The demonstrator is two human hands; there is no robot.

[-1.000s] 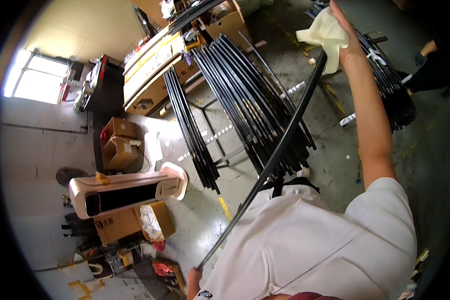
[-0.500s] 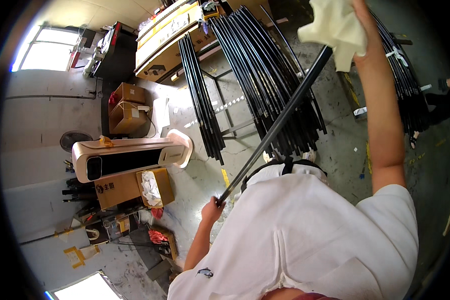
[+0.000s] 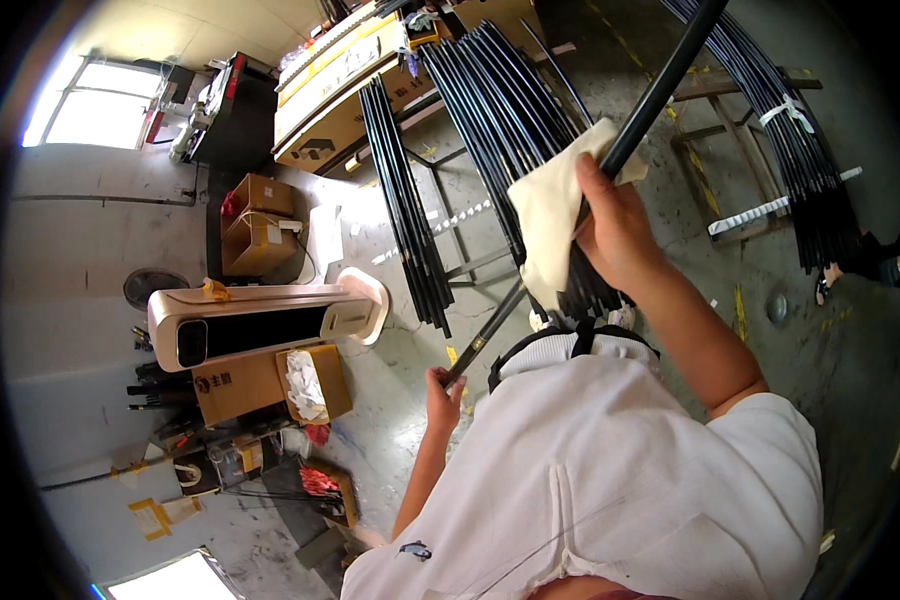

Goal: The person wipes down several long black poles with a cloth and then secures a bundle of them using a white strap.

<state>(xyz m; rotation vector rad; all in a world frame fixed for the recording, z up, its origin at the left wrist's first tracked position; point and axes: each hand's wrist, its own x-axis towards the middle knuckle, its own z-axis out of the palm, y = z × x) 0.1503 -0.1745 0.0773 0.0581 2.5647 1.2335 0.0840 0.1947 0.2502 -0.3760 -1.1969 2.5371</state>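
A long black pole [image 3: 660,95] slants across in front of me, from low at the left to the upper right. My left hand [image 3: 442,400] is closed round its lower end. Further up, my right hand [image 3: 618,228] is closed on a cream cloth [image 3: 547,220], pressed against the pole with the thumb on top. Part of the cloth hangs down on the left of the pole. The fingers under the cloth are hidden.
Many black poles [image 3: 490,100] lie side by side on a rack ahead, with a smaller group [image 3: 402,190] to their left. A tied bundle of poles [image 3: 805,150] rests on a stand at right. Left are a floor-standing air conditioner [image 3: 260,320] and cardboard boxes [image 3: 258,245].
My right hand has come down and inward with the cloth, from the upper right onto the pole's middle stretch. My left hand stays near the lower end.
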